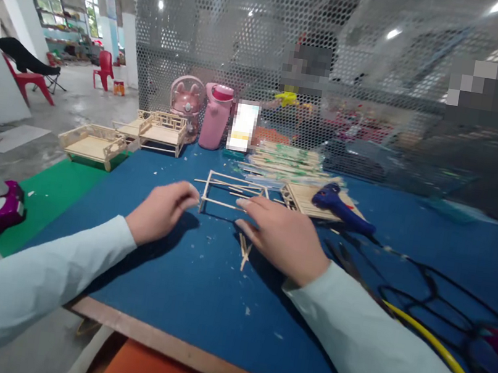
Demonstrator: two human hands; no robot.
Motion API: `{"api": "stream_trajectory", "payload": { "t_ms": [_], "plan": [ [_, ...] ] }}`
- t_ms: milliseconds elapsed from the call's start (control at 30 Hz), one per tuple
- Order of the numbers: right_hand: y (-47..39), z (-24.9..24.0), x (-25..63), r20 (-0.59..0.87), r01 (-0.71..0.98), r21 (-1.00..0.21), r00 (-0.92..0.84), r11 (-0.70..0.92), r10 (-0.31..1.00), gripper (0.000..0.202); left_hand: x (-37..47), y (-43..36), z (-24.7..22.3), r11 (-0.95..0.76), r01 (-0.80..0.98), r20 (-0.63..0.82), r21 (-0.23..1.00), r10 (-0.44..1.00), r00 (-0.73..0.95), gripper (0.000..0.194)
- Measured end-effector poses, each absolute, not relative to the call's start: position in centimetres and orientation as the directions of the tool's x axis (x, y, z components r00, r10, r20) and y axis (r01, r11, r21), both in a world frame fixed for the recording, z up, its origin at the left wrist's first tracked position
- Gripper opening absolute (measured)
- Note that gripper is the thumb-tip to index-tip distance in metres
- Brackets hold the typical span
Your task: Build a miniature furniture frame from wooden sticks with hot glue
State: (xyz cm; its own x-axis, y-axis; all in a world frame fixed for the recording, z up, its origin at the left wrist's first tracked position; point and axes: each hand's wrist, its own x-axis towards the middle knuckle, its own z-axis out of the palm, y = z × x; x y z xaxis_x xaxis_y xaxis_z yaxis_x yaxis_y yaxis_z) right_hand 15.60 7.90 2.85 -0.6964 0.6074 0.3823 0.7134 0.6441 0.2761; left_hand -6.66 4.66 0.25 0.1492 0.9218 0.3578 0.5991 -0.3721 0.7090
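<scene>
A small frame of thin wooden sticks stands on the blue table between my hands. My left hand is beside its left end, thumb and fingertips pressed together; whether they pinch anything is too small to tell. Over the right end of the frame is my right hand, its thumb and fingers apart, with the fingertips by the front stick. A few short loose sticks lie just in front of the right hand. Behind the frame, more thin sticks lie on the table, partly hidden by it.
A blue glue gun rests on a wooden stick panel at right, its black cable trailing rightward. Bundled sticks, a pink bottle and a phone stand at the back. Small wooden beds sit at left. The table's front edge is near.
</scene>
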Motion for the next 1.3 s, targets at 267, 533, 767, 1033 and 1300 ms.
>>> {"api": "stream_trajectory", "payload": {
  "t_ms": [267,533,767,1033,1300],
  "plan": [
    [10.2,2.1,17.2,0.555,0.794,0.172,-0.567,0.583,0.609,0.02,-5.4,8.8,1.2,0.018,-0.04,-0.025,0.999,0.986,-0.168,0.021],
    [10.5,1.8,18.4,0.726,0.807,0.025,-0.421,0.59,0.544,0.019,-2.1,6.1,1.0,0.235,-0.346,-0.235,0.908,0.971,0.041,0.013],
    [10.0,1.5,17.7,0.733,0.737,-0.021,-0.448,0.676,0.511,0.02,-2.4,5.5,1.5,0.266,-0.404,-0.235,0.875,0.964,0.125,0.014],
    [10.4,1.2,17.9,0.755,0.732,-0.072,-0.404,0.677,0.517,0.021,-1.8,4.9,1.4,0.3,-0.481,-0.249,0.824,0.954,0.169,0.012],
    [10.1,1.3,17.6,0.742,0.747,-0.075,-0.401,0.661,0.537,0.021,-1.6,4.6,1.2,0.28,-0.469,-0.247,0.838,0.96,0.132,0.008]
  ]
}}
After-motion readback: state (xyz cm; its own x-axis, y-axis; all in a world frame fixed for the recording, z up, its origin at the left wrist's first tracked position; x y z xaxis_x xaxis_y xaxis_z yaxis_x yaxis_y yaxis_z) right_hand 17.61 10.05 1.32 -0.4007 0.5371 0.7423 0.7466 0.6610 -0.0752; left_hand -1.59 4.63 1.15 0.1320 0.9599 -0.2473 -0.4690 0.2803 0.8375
